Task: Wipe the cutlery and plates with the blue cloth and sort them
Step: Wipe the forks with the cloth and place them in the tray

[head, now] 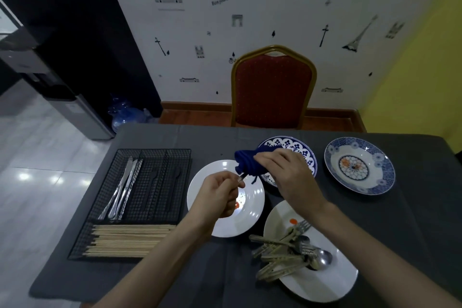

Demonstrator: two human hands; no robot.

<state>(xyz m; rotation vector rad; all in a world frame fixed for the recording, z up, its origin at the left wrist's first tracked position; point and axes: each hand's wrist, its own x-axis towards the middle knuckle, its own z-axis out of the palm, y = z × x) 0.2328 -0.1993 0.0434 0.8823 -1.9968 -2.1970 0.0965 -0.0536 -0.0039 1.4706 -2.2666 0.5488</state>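
Observation:
My left hand (220, 197) pinches the handle of a metal cutlery piece (242, 177) above a white plate (252, 220). The piece's far end is hidden inside the blue cloth (250, 162), which my right hand (290, 172) squeezes around it. A second white plate (325, 285) at the front right carries a heap of forks and spoons (287, 255) and an orange smear. Two patterned blue plates lie behind: one (308, 155) partly under my right hand, one (360, 165) further right.
A black wire tray (140, 155) on the left holds knives (125, 187) in its left compartment, dark cutlery in others, and wooden chopsticks (130, 240) across its front section. A red chair (272, 90) stands behind the grey-clothed table (412, 220).

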